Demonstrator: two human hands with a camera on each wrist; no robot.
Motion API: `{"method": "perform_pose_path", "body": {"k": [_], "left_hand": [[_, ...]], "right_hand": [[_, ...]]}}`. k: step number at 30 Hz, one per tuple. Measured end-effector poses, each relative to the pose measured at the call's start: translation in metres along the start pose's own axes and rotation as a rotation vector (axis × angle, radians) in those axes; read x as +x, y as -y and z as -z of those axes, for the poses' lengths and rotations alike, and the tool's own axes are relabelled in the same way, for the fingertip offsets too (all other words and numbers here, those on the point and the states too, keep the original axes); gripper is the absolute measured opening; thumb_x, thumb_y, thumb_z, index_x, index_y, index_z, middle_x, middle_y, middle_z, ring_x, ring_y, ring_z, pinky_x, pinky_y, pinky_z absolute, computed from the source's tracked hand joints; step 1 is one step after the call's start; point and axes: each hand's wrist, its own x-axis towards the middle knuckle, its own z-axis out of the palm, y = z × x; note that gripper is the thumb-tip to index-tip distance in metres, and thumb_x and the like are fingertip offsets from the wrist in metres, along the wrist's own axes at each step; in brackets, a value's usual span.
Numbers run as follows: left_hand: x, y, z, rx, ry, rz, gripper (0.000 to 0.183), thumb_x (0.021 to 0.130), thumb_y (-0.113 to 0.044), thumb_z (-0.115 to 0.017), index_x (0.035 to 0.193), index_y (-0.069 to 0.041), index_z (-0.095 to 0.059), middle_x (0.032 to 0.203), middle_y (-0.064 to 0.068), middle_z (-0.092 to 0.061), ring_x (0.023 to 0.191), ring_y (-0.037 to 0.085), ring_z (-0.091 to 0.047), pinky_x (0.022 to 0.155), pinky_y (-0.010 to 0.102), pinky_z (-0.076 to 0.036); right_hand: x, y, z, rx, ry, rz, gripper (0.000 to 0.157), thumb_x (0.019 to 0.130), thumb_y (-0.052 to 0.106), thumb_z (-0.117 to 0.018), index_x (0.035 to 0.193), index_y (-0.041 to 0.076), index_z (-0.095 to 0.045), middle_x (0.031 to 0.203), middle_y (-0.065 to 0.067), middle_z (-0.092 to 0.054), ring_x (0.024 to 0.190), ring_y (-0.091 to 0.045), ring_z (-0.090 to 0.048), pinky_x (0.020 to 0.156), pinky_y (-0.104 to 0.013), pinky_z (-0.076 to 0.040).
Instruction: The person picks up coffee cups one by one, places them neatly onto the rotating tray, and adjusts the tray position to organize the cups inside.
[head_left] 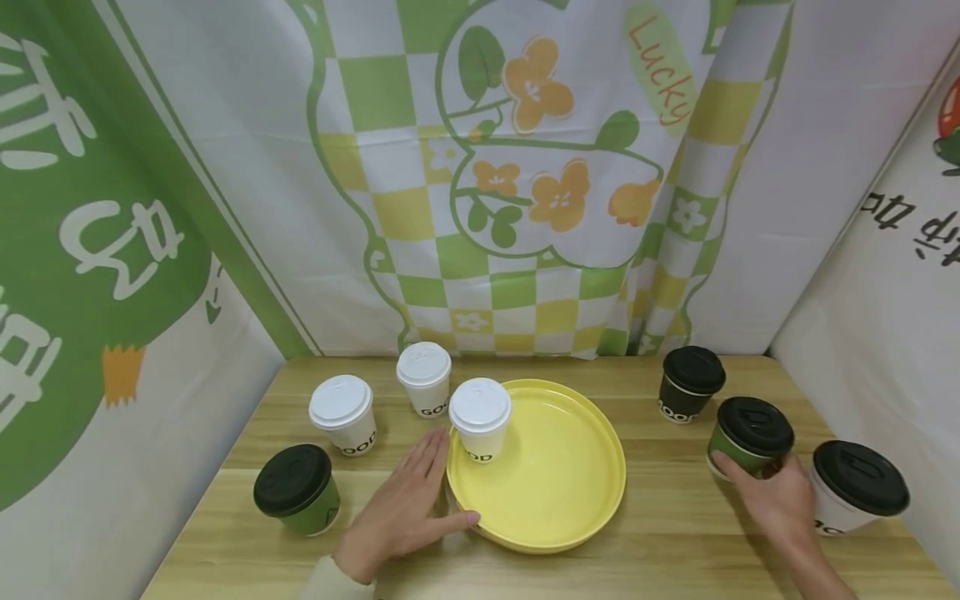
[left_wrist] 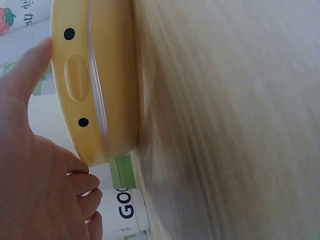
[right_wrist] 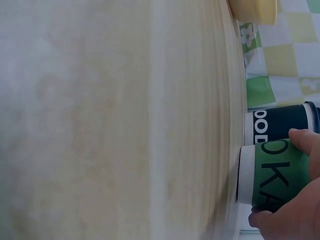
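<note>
A round yellow tray (head_left: 555, 492) sits mid-table; its side (left_wrist: 117, 75) bears two black dots and a raised oval. One white lidded paper cup (head_left: 480, 417) stands on its left part. My left hand (head_left: 408, 500) rests against the tray's left rim, thumb near the front and fingers stretched toward the back. On the right, my right hand (head_left: 780, 496) grips a green paper cup (right_wrist: 280, 175) with a black lid (head_left: 755, 425), thumb on one side and fingers on the other. The cup is upright, its base at or near the table; contact cannot be told.
Left of the tray stand two white lidded cups (head_left: 342, 412) (head_left: 424, 377) and a green cup with black lid (head_left: 298, 487). A black cup (head_left: 690, 383) stands behind the gripped one, a white black-lidded cup (head_left: 855, 487) to its right. Printed curtains (head_left: 525, 308) enclose the table.
</note>
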Motion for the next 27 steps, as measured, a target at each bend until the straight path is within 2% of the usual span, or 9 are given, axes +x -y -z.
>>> {"method": "perform_pose_path", "body": {"k": [4, 9, 13, 17, 23, 24, 25, 27], "left_hand": [[0.002, 0.0, 0.001, -0.003, 0.003, -0.008, 0.115, 0.094, -0.075, -0.059, 0.167, 0.004, -0.017, 0.175, 0.024, -0.016, 0.165, 0.039, -0.018, 0.134, 0.055, -0.023], [0.003, 0.001, 0.001, -0.011, -0.002, -0.014, 0.115, 0.093, -0.073, -0.061, 0.167, 0.004, -0.018, 0.175, 0.024, -0.017, 0.164, 0.039, -0.018, 0.133, 0.056, -0.024], [0.003, 0.002, 0.001, -0.011, 0.003, -0.01, 0.116, 0.093, -0.074, -0.061, 0.167, 0.004, -0.017, 0.175, 0.024, -0.016, 0.165, 0.039, -0.017, 0.134, 0.056, -0.023], [0.002, 0.002, 0.001, -0.01, 0.002, -0.008, 0.117, 0.093, -0.076, -0.059, 0.167, 0.004, -0.017, 0.175, 0.025, -0.016, 0.165, 0.04, -0.018, 0.134, 0.056, -0.023], [0.002, 0.002, 0.001, -0.012, 0.017, -0.013, 0.117, 0.094, -0.079, -0.056, 0.167, 0.004, -0.015, 0.175, 0.025, -0.014, 0.165, 0.04, -0.016, 0.134, 0.056, -0.022], [0.002, 0.002, 0.001, -0.014, 0.019, -0.013, 0.118, 0.094, -0.079, -0.056, 0.167, 0.004, -0.015, 0.175, 0.025, -0.014, 0.165, 0.04, -0.015, 0.134, 0.056, -0.021], [0.002, 0.002, 0.001, -0.016, 0.018, -0.014, 0.118, 0.094, -0.079, -0.056, 0.167, 0.004, -0.015, 0.175, 0.025, -0.014, 0.165, 0.04, -0.015, 0.134, 0.056, -0.021], [0.001, 0.002, 0.001, -0.012, 0.017, -0.012, 0.118, 0.093, -0.079, -0.056, 0.167, 0.003, -0.015, 0.176, 0.025, -0.013, 0.165, 0.039, -0.015, 0.134, 0.055, -0.021]], "right_hand": [[-0.005, 0.003, 0.001, 0.004, -0.003, -0.001, 0.092, 0.088, 0.05, -0.084, 0.152, -0.003, -0.044, 0.14, -0.033, -0.062, 0.129, -0.044, -0.062, 0.07, -0.004, -0.036], [-0.012, 0.013, 0.003, 0.01, 0.034, 0.02, 0.095, 0.087, 0.052, -0.084, 0.154, -0.001, -0.043, 0.142, -0.031, -0.062, 0.13, -0.042, -0.063, 0.07, 0.0, -0.038], [-0.019, 0.026, 0.005, 0.024, 0.084, 0.077, 0.097, 0.088, 0.054, -0.083, 0.157, 0.001, -0.04, 0.144, -0.031, -0.061, 0.132, -0.043, -0.061, 0.073, 0.001, -0.041], [-0.026, 0.04, 0.006, 0.041, 0.129, 0.151, 0.096, 0.09, 0.054, -0.081, 0.157, 0.0, -0.039, 0.146, -0.031, -0.059, 0.136, -0.047, -0.059, 0.077, 0.002, -0.039], [-0.04, 0.063, 0.001, 0.053, 0.174, 0.22, 0.089, 0.089, 0.05, -0.083, 0.154, 0.002, -0.044, 0.146, -0.029, -0.06, 0.139, -0.045, -0.058, 0.084, 0.007, -0.036], [-0.043, 0.066, -0.001, 0.051, 0.184, 0.223, 0.089, 0.089, 0.051, -0.083, 0.153, 0.003, -0.045, 0.146, -0.028, -0.061, 0.139, -0.044, -0.058, 0.086, 0.006, -0.037], [-0.045, 0.071, -0.002, 0.054, 0.198, 0.228, 0.088, 0.089, 0.051, -0.083, 0.153, 0.003, -0.045, 0.147, -0.027, -0.06, 0.14, -0.043, -0.057, 0.092, 0.002, -0.043], [-0.05, 0.079, -0.005, 0.073, 0.226, 0.239, 0.087, 0.089, 0.049, -0.084, 0.153, 0.004, -0.046, 0.148, -0.025, -0.06, 0.141, -0.041, -0.056, 0.105, -0.01, -0.05]]}}
